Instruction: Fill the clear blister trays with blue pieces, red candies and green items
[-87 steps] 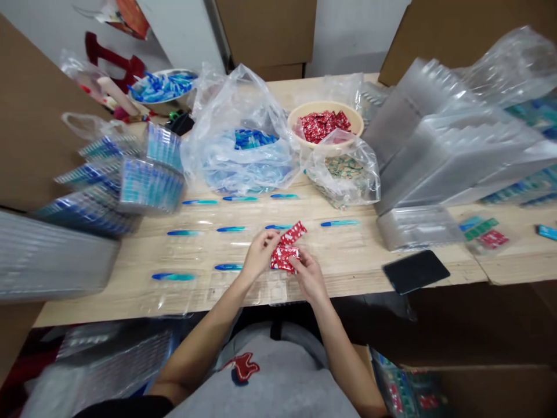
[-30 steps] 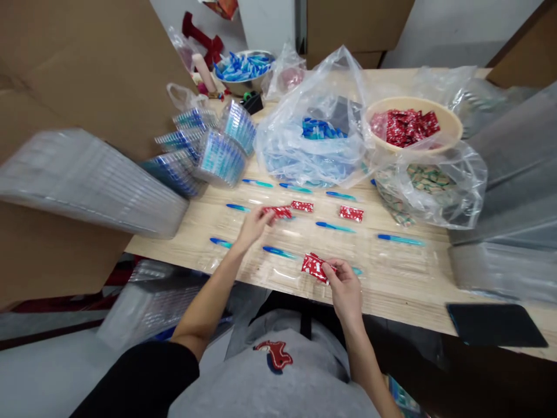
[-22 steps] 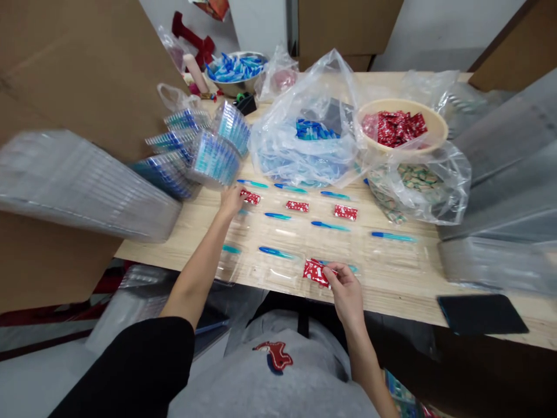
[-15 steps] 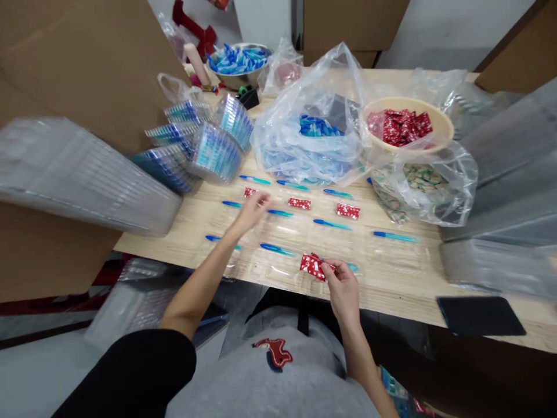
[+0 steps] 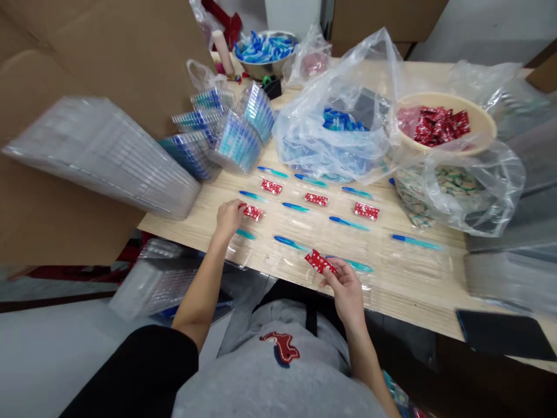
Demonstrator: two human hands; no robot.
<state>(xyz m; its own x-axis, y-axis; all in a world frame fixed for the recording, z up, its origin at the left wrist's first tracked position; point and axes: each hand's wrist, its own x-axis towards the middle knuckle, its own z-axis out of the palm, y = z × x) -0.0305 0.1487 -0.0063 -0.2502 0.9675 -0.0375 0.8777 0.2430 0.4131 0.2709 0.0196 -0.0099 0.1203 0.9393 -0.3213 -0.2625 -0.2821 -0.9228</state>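
My left hand [image 5: 229, 219] pinches the edge of a small red packet with white spots [image 5: 252, 212], low over a clear plastic tray at the left of the rows. Between the thumb and fingers of my right hand [image 5: 347, 285] is another red spotted packet [image 5: 319, 261], held above the front edge of the table. Beside that hand lies a blue-and-turquoise pen [image 5: 354, 265]. Several similar pens, such as one pen [image 5: 289, 242], rest in clear trays in rows. Three more red packets, one of them a packet [image 5: 316, 199], lie in the back row.
Stacked clear trays [image 5: 113, 157] stand at the left. Behind the rows are a plastic bag of blue pieces [image 5: 331, 145], a cream bowl of red packets [image 5: 487, 130] and a bag of greenish pieces [image 5: 461, 180]. A dark flat device [image 5: 505, 334] lies front right.
My left hand has moved from the back-left packet towards me and now grips a packet in the row in front. My right hand keeps its hold. The view has shifted.
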